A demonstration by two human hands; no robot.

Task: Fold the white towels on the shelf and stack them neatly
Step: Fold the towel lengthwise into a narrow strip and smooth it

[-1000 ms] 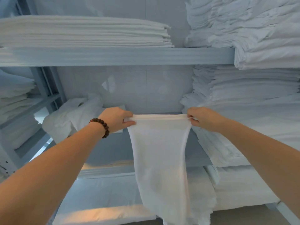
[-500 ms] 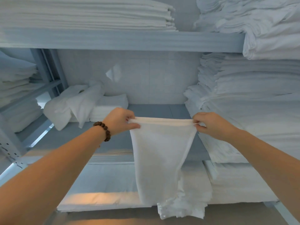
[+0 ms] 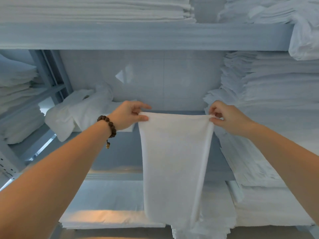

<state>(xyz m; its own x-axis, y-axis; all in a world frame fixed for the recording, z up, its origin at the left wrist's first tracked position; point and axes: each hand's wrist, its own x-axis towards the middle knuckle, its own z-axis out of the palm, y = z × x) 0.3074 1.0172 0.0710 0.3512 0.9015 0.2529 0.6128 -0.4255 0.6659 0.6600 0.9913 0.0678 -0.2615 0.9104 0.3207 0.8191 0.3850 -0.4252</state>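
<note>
A white towel (image 3: 174,161) is held up in front of the middle shelf (image 3: 120,152), pinched at its top corners so the length hangs straight for folding. The left corner is clamped between thumb and fingers of the left hand (image 3: 128,115); the right corner is pinched by the right hand (image 3: 227,118). The top edge is kept taut, likely for alignment. Unfolded towels (image 3: 77,111) are heaped at the shelf's back left corner; a folded stack (image 3: 269,118) fills the right end.

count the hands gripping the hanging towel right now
2. The left hand, with a bead bracelet on its wrist, pinches the top left corner of the white towel; the right hand pinches the top right corner. None hidden.
</note>
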